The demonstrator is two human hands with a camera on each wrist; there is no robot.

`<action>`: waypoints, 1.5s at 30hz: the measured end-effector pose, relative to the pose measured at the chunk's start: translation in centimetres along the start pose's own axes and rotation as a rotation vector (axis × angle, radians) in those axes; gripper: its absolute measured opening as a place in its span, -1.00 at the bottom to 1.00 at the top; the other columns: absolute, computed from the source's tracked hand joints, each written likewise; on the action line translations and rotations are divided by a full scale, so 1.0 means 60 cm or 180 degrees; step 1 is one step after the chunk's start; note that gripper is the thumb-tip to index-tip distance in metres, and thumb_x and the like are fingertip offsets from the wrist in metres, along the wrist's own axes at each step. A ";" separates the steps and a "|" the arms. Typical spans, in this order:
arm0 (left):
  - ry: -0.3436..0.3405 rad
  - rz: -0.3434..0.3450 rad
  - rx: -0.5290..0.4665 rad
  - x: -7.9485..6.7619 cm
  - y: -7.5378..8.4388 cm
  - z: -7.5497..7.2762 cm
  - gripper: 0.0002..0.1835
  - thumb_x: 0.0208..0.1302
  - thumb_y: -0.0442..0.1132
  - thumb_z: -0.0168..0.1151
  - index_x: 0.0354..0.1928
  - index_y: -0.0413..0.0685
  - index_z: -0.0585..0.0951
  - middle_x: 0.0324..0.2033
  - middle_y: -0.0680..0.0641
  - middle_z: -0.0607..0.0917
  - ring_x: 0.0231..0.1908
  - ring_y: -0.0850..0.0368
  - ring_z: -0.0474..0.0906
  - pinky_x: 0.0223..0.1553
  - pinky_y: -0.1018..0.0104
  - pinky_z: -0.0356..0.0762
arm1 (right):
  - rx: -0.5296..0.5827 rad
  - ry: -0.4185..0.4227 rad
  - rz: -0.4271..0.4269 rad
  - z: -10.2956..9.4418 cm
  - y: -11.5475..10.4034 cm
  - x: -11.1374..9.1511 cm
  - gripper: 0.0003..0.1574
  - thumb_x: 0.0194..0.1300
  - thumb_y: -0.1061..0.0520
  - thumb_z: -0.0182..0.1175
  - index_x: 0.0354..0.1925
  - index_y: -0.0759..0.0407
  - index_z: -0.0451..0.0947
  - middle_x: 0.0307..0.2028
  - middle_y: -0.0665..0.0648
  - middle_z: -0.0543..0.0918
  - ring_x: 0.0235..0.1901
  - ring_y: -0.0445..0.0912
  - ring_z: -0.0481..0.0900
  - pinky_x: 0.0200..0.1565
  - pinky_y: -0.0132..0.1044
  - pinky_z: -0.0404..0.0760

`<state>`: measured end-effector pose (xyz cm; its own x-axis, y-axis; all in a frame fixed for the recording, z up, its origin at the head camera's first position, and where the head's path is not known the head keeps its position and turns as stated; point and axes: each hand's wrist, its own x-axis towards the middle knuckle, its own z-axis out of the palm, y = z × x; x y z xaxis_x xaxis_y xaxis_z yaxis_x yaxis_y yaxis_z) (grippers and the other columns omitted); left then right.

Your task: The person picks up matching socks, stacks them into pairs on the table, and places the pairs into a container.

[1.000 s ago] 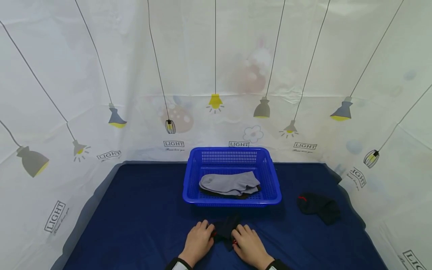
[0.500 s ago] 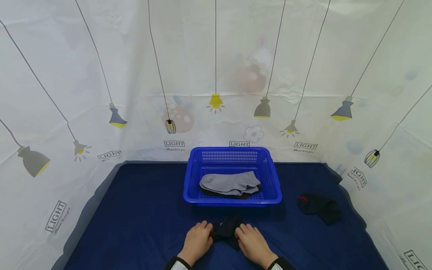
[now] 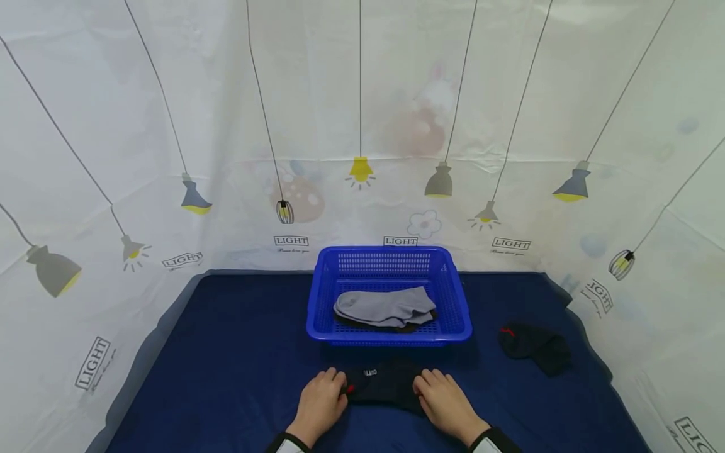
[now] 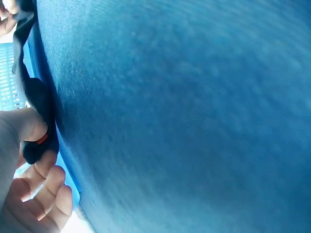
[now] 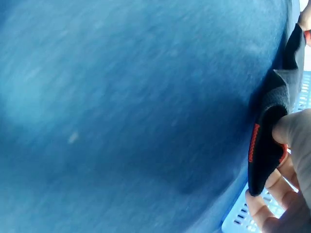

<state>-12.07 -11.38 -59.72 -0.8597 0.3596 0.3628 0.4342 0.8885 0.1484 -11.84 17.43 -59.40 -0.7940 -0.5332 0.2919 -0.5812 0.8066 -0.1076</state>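
A black sock (image 3: pixel 385 385) with white lettering and red stitching lies stretched sideways between my hands, in front of the basket. My left hand (image 3: pixel 319 401) pinches its left end, beside a red patch. At the other end my right hand (image 3: pixel 447 401) grips the fabric. In the left wrist view, thumb and forefinger close on the sock (image 4: pixel 40 97). The right wrist view has the sock's end (image 5: pixel 265 150), with red stitching on two edges, pinched between thumb and fingers. Whether one sock or two are layered there, I cannot tell.
A blue plastic basket (image 3: pixel 391 340) stands beyond my hands. Grey socks (image 3: pixel 385 306) lie in it over something dark brown (image 3: pixel 370 324). To the right, another black sock or pair (image 3: pixel 535 347) with a red mark lies on the dark blue cloth (image 3: pixel 238 352). A lamp-printed curtain (image 3: pixel 317 126) encloses the back and sides.
My hands have moved apart, left hand leftward and right hand rightward. The black sock, bunched up earlier, is now drawn out longer, with its white lettering showing.
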 end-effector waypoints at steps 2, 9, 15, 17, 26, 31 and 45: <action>-0.0006 -0.0045 0.0003 -0.002 -0.002 -0.003 -0.72 -0.15 -0.26 0.51 -0.48 0.06 0.53 -0.54 0.08 0.48 -0.54 0.15 0.43 -0.52 0.30 0.39 | -0.0038 0.0083 -0.0042 0.000 0.006 -0.004 -0.65 0.06 0.15 0.45 -0.37 -0.08 0.42 -0.41 -0.13 0.41 -0.38 -0.20 0.38 -0.39 -0.37 0.28; 0.0002 -0.0106 0.0069 -0.011 -0.007 -0.006 -0.72 -0.12 -0.23 0.52 -0.48 0.05 0.52 -0.55 0.09 0.45 -0.56 0.18 0.38 -0.54 0.32 0.32 | -0.0014 0.0008 -0.0011 -0.002 0.023 -0.018 -0.66 0.11 0.19 0.43 -0.35 -0.10 0.43 -0.40 -0.13 0.42 -0.39 -0.20 0.37 -0.40 -0.38 0.27; 0.0112 -0.0117 0.0044 -0.022 -0.007 -0.008 -0.68 -0.15 -0.22 0.55 -0.51 0.05 0.49 -0.55 0.09 0.43 -0.57 0.19 0.35 -0.55 0.34 0.29 | 0.0017 -0.0059 0.0030 -0.003 0.033 -0.027 -0.78 0.25 0.17 0.34 -0.32 -0.09 0.47 -0.38 -0.13 0.42 -0.37 -0.21 0.37 -0.38 -0.38 0.29; 0.0131 -0.0120 0.0023 -0.026 -0.007 -0.007 -0.68 -0.15 -0.22 0.54 -0.51 0.05 0.49 -0.55 0.09 0.43 -0.58 0.19 0.35 -0.55 0.34 0.29 | 0.0059 -0.0053 0.0024 -0.002 0.034 -0.030 -0.78 0.26 0.17 0.33 -0.33 -0.09 0.47 -0.38 -0.13 0.42 -0.37 -0.21 0.36 -0.38 -0.38 0.28; 0.0042 -0.0176 0.0004 -0.033 -0.005 -0.013 -0.74 -0.13 -0.19 0.56 -0.46 0.05 0.59 -0.52 0.08 0.43 -0.55 0.19 0.34 -0.54 0.36 0.28 | 0.0162 -0.0146 0.0138 -0.004 0.032 -0.037 -0.77 0.19 0.15 0.39 -0.32 -0.13 0.51 -0.35 -0.16 0.44 -0.34 -0.24 0.38 -0.36 -0.37 0.34; 0.0143 -0.0143 0.0031 -0.023 0.002 -0.026 -0.78 -0.10 -0.20 0.56 -0.46 0.05 0.63 -0.49 0.10 0.43 -0.48 0.21 0.31 -0.47 0.36 0.31 | 0.0194 -0.0154 0.0185 -0.014 0.031 -0.041 -0.81 0.22 0.09 0.39 -0.28 -0.15 0.55 -0.31 -0.17 0.48 -0.33 -0.27 0.39 -0.36 -0.39 0.34; -0.0125 0.0200 -0.0165 -0.018 0.015 -0.017 -0.71 -0.01 -0.19 0.55 -0.21 0.04 0.72 -0.24 0.05 0.62 -0.23 0.13 0.51 -0.19 0.25 0.55 | 0.0425 -0.0409 0.0231 -0.011 0.019 -0.050 -0.65 0.17 -0.04 0.43 -0.07 -0.07 0.62 -0.17 -0.08 0.54 -0.20 -0.18 0.48 -0.30 -0.30 0.46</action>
<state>-10.48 -11.27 -59.04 -0.8398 0.4258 0.3367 0.5000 0.8483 0.1743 -10.01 20.09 -59.76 -0.8459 -0.5100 0.1562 -0.5334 0.8076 -0.2515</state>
